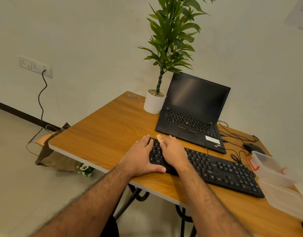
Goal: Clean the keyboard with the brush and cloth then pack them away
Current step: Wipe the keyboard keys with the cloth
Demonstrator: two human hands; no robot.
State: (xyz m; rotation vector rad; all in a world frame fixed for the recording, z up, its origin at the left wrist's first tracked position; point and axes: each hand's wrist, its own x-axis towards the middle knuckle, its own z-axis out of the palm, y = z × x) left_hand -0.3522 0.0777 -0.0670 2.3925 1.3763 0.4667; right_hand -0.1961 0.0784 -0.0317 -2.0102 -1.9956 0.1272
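— Left hand (141,156)?
— Spread flat, steadying the keyboard (215,170) at its left end, near the table (99,134) front edge.
— Right hand (173,151)?
— Curled around the brush (159,138), over the left keys.

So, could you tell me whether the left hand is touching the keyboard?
Touching. In the head view, the left hand lies flat on the keyboard's left end, fingers over the keys, thumb along its front edge.

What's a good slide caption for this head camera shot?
Right hand brushes the black keyboard while left hand steadies its end.
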